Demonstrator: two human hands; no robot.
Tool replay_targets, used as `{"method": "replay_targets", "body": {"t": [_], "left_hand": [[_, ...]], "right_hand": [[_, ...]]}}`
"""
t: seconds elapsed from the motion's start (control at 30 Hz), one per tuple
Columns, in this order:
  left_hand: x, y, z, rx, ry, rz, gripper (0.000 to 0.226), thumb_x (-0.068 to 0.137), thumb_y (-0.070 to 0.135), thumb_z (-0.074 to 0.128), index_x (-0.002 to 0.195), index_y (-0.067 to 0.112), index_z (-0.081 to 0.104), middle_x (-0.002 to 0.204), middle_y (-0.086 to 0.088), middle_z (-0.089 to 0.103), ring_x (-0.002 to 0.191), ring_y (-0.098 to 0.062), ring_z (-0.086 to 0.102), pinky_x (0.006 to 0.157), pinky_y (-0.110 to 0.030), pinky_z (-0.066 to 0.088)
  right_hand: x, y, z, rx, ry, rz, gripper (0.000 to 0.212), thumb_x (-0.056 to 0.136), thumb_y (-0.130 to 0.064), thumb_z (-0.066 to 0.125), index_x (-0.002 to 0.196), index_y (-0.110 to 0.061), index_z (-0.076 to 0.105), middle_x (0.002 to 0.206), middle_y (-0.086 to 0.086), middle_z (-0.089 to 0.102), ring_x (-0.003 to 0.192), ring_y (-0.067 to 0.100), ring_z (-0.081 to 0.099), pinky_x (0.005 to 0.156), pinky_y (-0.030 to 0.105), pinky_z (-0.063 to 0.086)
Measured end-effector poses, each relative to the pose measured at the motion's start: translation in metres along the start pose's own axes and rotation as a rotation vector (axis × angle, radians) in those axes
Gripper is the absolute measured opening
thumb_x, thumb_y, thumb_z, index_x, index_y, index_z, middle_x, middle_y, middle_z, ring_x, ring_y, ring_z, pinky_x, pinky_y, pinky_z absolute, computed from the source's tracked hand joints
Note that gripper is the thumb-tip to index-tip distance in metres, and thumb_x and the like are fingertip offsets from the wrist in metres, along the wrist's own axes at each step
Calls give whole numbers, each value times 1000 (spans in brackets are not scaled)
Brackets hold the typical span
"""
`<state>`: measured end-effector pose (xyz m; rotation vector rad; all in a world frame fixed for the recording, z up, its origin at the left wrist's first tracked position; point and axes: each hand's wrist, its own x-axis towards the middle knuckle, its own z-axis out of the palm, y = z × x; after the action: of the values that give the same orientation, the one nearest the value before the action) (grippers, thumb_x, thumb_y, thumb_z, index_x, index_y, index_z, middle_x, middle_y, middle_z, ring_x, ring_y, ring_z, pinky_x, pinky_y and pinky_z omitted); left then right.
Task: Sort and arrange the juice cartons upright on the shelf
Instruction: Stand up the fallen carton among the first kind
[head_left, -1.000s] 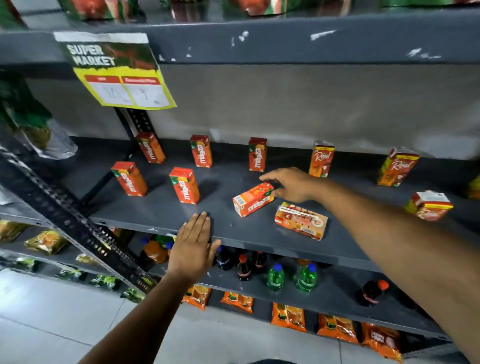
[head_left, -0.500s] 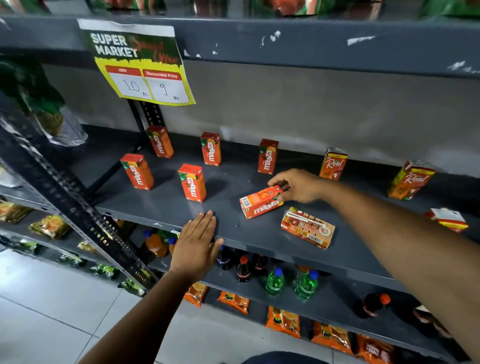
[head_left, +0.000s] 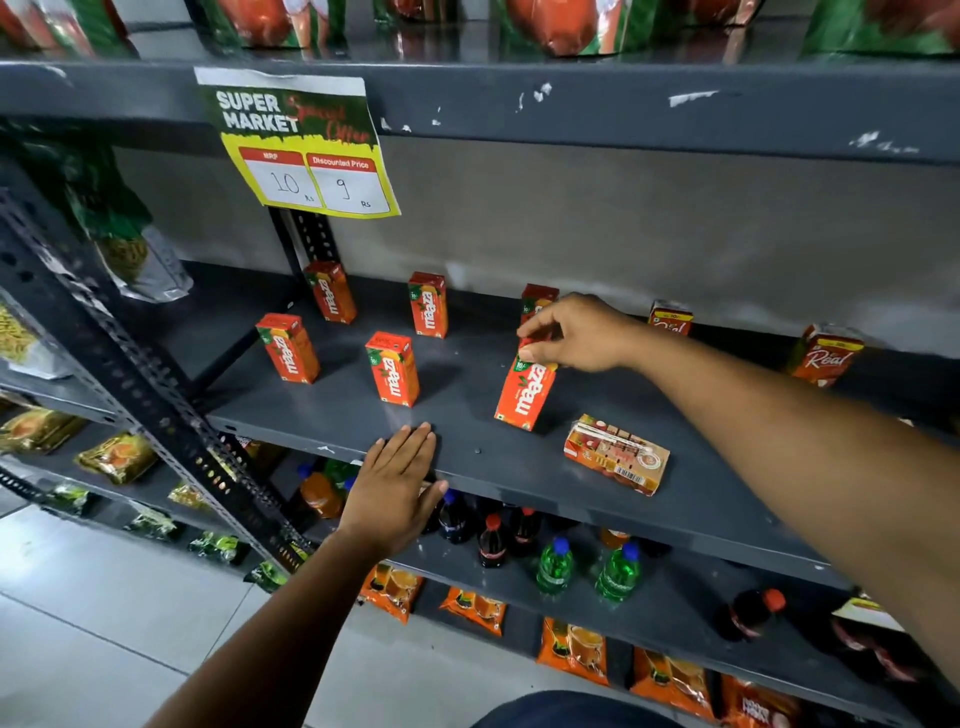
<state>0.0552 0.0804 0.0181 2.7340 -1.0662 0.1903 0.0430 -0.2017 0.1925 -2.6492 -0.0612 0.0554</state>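
My right hand (head_left: 576, 335) pinches the top of a red Maaza carton (head_left: 524, 392), which stands nearly upright, tilted a little, on the grey shelf (head_left: 519, 467). My left hand (head_left: 397, 483) lies flat on the shelf's front edge, fingers together, holding nothing. Several other Maaza cartons stand upright: two in front (head_left: 288, 348) (head_left: 393, 369) and two behind (head_left: 331, 291) (head_left: 428, 304); a third rear carton (head_left: 537, 299) is partly hidden by my right hand. A Real carton (head_left: 615, 454) lies flat near the front. Two Real cartons (head_left: 670, 318) (head_left: 826, 356) stand at the back right.
A price sign (head_left: 301, 150) hangs from the shelf above. A slanted metal upright (head_left: 130, 364) bounds the left side. Bottles (head_left: 556, 566) and orange pouches (head_left: 571, 649) fill the lower shelves. Snack bags hang at the far left.
My right hand has raised the Maaza carton from lying on its side to nearly upright, gripping its top. My left hand has stayed on the shelf edge. The view has shifted closer.
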Motion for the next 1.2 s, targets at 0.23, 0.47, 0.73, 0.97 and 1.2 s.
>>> {"method": "replay_targets", "body": {"t": [0.23,0.47,0.73,0.97,1.2], "left_hand": [[0,-2,-1,-14,-6,8,65,93,53,24,146,16,18,156,-4,19,143,-18,10,112,-33,-2],[-1,-1,-1,-16,-21,-1,68,91,55,21,147,16,16,157,-3,17,144,-19,7,112,-33,-4],[0,0,-4,-26,-35,5,72,88,58,13,147,16,15,157,-3,14,144,-20,6,112,-33,-4],[0,0,-3,-23,-49,0,74,87,59,10,147,16,12,158,-3,12,144,-19,3,113,-34,-4],[-1,-2,0,-32,-21,12,83,84,67,-2,147,15,16,157,-4,18,144,-20,8,114,-36,-1]], "right_hand": [[2,-15,13,-85,-31,10,45,80,-39,68,118,-16,64,120,2,66,100,11,60,79,23,46],[9,-27,28,-152,11,9,46,80,-38,69,119,-14,63,123,4,66,110,17,61,87,27,48],[7,-26,32,-108,-13,4,52,79,-36,71,123,-12,60,130,5,61,118,18,57,90,26,44],[0,-18,34,3,-7,22,62,80,-42,67,135,-20,48,134,6,56,118,19,55,94,29,44],[-34,24,10,9,-27,179,50,86,-32,63,133,-21,48,125,5,60,101,15,58,85,29,44]]}}
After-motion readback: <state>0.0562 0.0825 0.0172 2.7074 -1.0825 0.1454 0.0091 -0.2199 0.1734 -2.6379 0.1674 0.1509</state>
